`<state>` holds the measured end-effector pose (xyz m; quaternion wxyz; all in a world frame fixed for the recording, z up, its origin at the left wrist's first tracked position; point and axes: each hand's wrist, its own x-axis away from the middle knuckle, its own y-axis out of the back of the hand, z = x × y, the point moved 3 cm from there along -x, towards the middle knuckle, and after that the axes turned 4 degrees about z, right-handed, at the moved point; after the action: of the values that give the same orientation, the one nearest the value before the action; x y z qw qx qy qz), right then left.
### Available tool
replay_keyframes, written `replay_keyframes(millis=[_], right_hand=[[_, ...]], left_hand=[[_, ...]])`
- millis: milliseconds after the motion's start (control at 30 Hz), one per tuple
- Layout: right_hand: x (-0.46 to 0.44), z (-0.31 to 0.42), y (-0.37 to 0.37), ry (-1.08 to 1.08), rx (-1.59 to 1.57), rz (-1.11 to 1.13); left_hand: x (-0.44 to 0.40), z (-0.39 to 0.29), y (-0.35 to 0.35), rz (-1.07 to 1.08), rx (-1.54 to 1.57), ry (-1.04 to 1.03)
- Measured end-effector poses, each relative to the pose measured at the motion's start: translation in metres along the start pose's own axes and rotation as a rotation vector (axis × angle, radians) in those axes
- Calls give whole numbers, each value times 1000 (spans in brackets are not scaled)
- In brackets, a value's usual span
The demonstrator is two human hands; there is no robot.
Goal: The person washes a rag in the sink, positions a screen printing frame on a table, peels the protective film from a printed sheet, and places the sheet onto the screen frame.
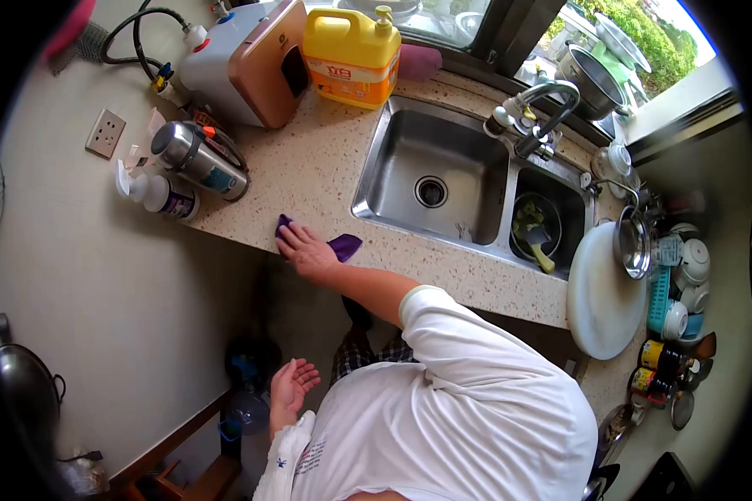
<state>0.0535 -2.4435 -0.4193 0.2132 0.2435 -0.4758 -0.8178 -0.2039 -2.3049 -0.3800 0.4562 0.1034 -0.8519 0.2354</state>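
On the front left edge of the speckled counter (468, 271), my right hand (311, 253) presses down on a purple cloth (345, 246). Its fingers lie over the cloth, which sticks out at the fingertips and beside the wrist; the part beneath the palm is hidden. My left hand (292, 386) hangs below counter height near my body, palm up, with the fingers apart and nothing in them. A steel thermos (200, 159) and a white pump bottle (165, 194) stand on the counter, up and left of my right hand.
A yellow detergent jug (351, 58) and a copper-fronted appliance (263, 63) stand at the back. Right of the cloth is a double sink (430, 150) with a faucet (551, 117). Its smaller basin holds greens and a cleaver-like tool. A round cutting board (606, 292) overlaps the right edge.
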Motion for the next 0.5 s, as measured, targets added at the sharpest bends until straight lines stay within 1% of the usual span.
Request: replay_keyframes(millis=[33,133,200,233,300,367,433,500], right_hand=[[-19,0,-3,93,18,-10],[-67,-30,5,130,75,6],[-95,-79,16,-51,128,-78],[-105,-108,31,-193,99,21],[-106,-178,52,-385,159,-244],[-93,-234,84,-616,234,-358],[-64,-270,103,-837,52,-351],[-23,-285,105,-1108,-163,-435]], left_hand=[[-6,-1,3,-14,22,5],[-34,-12,12,34,44,54],[-58,-32,9,33,2,61],[-64,-42,10,26,-21,70],[-79,-70,3,75,-75,65],[-89,-101,-14,129,-160,62],[-98,-128,-39,180,-259,28],[-106,-154,-75,254,-335,-4]])
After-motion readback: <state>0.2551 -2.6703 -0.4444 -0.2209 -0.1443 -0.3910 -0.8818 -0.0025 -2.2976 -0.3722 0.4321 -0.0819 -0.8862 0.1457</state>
